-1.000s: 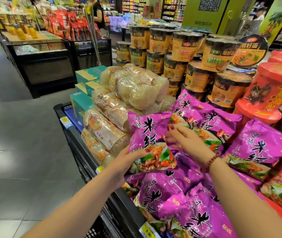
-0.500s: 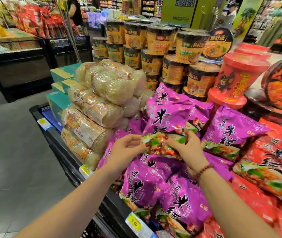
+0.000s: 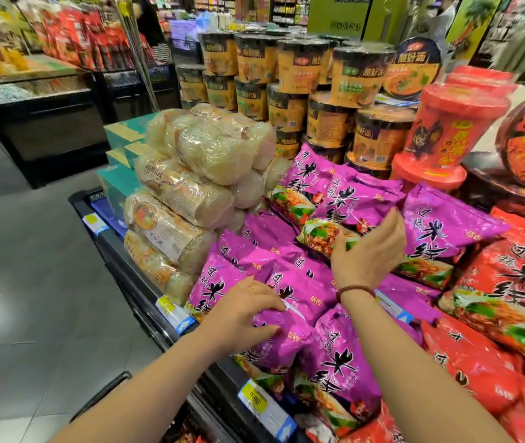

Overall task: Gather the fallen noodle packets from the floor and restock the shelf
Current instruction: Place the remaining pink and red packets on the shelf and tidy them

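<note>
Purple noodle packets fill the black display shelf (image 3: pixel 133 276). One purple packet (image 3: pixel 325 235) lies on top of the pile, food picture facing me. My right hand (image 3: pixel 369 254), with a bead bracelet, is held open beside that packet's near end, fingers spread, only just touching it. Lower down, my left hand (image 3: pixel 242 314), wearing a ring, grips the top edge of a front-row purple packet (image 3: pixel 282 340) between thumb and fingers. The visible floor holds no packet.
Red noodle packets (image 3: pixel 491 314) lie to the right. Clear bags of pale vermicelli (image 3: pixel 190 174) are stacked to the left. Orange noodle cups (image 3: pixel 290 75) and red tubs (image 3: pixel 446 132) stand behind. Yellow price tags (image 3: pixel 256 401) line the shelf edge. Grey tiled aisle floor (image 3: pixel 30 282) lies left.
Both hands held one purple packet above the pile; it now rests on the pile. My right hand has opened off it. My left hand dropped to a front-row packet.
</note>
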Demonstrator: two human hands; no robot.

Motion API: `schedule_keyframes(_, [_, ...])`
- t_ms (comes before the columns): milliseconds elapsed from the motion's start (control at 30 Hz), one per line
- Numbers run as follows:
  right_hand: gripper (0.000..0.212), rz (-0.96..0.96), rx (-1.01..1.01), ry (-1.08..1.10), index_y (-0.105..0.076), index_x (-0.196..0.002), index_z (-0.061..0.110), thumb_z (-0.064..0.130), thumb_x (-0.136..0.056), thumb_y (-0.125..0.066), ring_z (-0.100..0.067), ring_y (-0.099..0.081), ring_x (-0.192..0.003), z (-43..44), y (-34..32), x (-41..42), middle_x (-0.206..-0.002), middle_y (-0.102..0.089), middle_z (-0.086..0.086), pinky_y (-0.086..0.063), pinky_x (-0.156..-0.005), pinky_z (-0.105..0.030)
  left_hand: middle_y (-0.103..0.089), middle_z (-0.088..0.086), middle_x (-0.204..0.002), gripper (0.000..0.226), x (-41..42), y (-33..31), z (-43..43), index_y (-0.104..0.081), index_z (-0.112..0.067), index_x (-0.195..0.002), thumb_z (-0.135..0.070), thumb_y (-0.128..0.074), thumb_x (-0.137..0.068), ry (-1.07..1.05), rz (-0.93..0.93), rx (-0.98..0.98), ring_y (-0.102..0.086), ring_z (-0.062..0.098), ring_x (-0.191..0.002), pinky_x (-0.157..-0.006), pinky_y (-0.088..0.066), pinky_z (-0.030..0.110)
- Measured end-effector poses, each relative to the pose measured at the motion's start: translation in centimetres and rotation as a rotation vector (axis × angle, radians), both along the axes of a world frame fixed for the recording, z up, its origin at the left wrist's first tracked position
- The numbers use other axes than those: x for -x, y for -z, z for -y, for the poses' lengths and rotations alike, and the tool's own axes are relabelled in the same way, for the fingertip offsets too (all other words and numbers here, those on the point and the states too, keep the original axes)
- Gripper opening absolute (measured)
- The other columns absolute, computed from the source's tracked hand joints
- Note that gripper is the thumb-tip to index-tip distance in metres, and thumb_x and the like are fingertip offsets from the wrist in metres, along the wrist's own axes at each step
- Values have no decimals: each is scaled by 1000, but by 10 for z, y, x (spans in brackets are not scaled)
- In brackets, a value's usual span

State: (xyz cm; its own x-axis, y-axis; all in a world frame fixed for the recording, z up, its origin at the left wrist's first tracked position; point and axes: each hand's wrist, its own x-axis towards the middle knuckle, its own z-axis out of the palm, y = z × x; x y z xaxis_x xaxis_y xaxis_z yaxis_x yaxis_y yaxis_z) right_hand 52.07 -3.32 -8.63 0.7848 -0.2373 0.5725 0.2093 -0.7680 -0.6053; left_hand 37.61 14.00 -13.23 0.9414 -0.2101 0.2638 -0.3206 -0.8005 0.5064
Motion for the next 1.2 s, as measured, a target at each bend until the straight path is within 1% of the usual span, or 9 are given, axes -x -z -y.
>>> schedule_keyframes(100, [78,243,505,-175,-31,-147,22,23,-79,-70,-35,-18,-142,1,5,-6,-154,-18,-15,-12,-115,-51,-69,-6,-109,40,0,2,-1,-72,-22,-105,-49,-62,-78,-17,-23,-14,-58,12,-105,-99,-32,24])
schedule_keyframes(167, [75,143,725,-244,-27,-149,32,36,-84,-64,-33,-4,-146,2,6,-12,-159,-8,-10,4,-116,-54,-69,-6,-110,41,1,4,-1,-73,-22,-106,-50,-61,-78,-33,-30,-3,-59,12,-106,-102,-26,20])
schedule_keyframes(267, [64,-111,905,-263,-6,-151,41,57,-95,-33,-29,17,-146,9,2,-24,-160,13,-5,12,-114,-57,-69,-6,-112,38,1,3,0,-72,-22,-107,-46,-67,-79,-32,-14,-6,-58,11,-109,-105,-21,21])
schedule_keyframes(467, [65,-251,942,-300,6,-150,44,66,-93,-17,-29,20,-145,17,3,-37,-159,21,-3,7,-115,-56,-68,-4,-115,39,2,1,-1,-71,-21,-110,-45,-67,-80,-28,-38,-38,-59,15,-112,-110,-33,40])
schedule_keyframes(700, [66,-329,972,-302,0,-151,39,63,-95,-24,-30,16,-146,12,-13,-30,-160,16,-4,2,-117,-56,-66,-2,-119,38,14,-14,-5,-68,-18,-119,-31,-73,-84,-45,3,-6,-53,16,-117,-104,-37,28])
schedule_keyframes(833, [61,-198,889,-318,-23,-150,27,47,-96,-42,-30,-5,-147,2,-34,-2,-161,-6,-9,-6,-117,-50,-65,1,-119,49,26,-23,-15,-68,-17,-119,-46,-61,-80,-67,-19,9,-52,16,-116,-99,-33,22])
schedule_keyframes(967, [55,-54,731,-415,-45,-138,14,32,-89,-58,-35,-39,-131,-13,-46,48,-146,-40,-15,-29,-108,-49,-64,0,-117,43,45,-30,-34,-68,-19,-116,-43,-61,-81,-64,25,10,-55,19,-113,-98,-44,33])
schedule_keyframes(1067, [52,29,646,-493,-58,-123,8,40,-82,-50,-35,-55,-110,-20,-46,92,-123,-60,-12,-42,-94,-48,-64,3,-119,43,66,-37,-53,-68,-15,-117,-38,-62,-81,-94,33,-26,-56,22,-114,-96,-47,38])
schedule_keyframes(1200, [50,25,659,-579,-61,-116,9,42,-81,-46,-33,-58,-101,-38,-33,156,-108,-64,-8,-48,-84,-44,-62,8,-125,38,98,-32,-89,-66,-14,-120,-28,-69,-85,-110,84,-104,-56,27,-118,-95,-46,36])
